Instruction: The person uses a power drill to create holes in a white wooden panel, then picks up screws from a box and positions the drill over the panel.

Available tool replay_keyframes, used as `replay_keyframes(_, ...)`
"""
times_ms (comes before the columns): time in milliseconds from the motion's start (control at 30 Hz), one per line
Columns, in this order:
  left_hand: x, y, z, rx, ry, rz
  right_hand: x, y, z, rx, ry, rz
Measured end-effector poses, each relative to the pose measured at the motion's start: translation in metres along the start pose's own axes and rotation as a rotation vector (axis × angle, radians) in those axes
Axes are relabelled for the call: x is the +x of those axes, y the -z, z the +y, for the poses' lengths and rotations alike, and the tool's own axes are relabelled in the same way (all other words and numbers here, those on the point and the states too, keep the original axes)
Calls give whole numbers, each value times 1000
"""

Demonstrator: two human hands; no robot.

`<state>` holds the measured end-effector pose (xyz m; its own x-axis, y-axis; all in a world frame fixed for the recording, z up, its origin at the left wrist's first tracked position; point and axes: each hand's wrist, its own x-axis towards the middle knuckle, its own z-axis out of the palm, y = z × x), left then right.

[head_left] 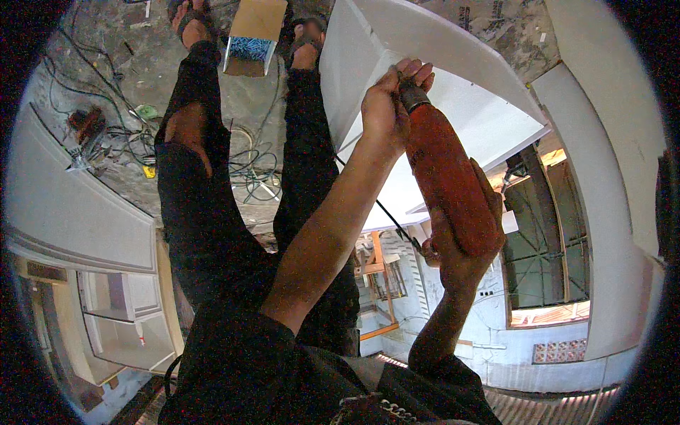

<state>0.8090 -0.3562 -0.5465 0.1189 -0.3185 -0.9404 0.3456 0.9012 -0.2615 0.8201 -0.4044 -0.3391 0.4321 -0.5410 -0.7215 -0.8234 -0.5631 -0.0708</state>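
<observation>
- head view: a red power tool (450,166) with a rounded, elongated body is held up by both hands, its long axis tilted, the grey metal nose (411,94) pointed to the upper left.
- right hand (460,265): wrapped about the rear of the red body; the fingers are closed on it from both sides, so a firm hold is shown.
- left hand (386,106): placed at the front end, against the grey nose; the fingertips are seen just past it. how tightly the fingers are closed there cannot be made out, part of the contact being hidden.
- black cord (386,210): seen slanting down toward the right hand; its point of attachment cannot be made out.
- white panelled piece (489,106): seen beyond the tool, with raised sides meeting at an angle; the front of the tool is overlapped with it in the view, but contact is not established.
- floor (248,99): grey, stained; coiled cables (248,170) are strewn on it, between and beside the two dark-trousered legs (202,219).
- cardboard box (261,18): placed between the sandalled feet, a brown flap raised, a blue patterned surface shown below it.
- left side: a large white panel (85,198) is seen near a yellow object (149,171); farther down, a pale cabinet (134,336) with shelves is shown.
- right side: a dark-framed window (538,234) is set in a pale blue wall (489,354); an orange frame (381,248) is seen to its left.
</observation>
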Motion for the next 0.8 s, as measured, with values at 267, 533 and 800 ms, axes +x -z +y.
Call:
replay_keyframes(267, 4, 8, 2, -50, 20, -65, 4, -6, 12, 90, 108, -20)
replay_keyframes(533, 3, 11, 5, 53, 42, -85, 15, 0, 6, 5, 172, -60)
replay_keyframes(800, -16, 36, 26, 862, -659, 65, 16, 3, -1, 0, 201, -61)
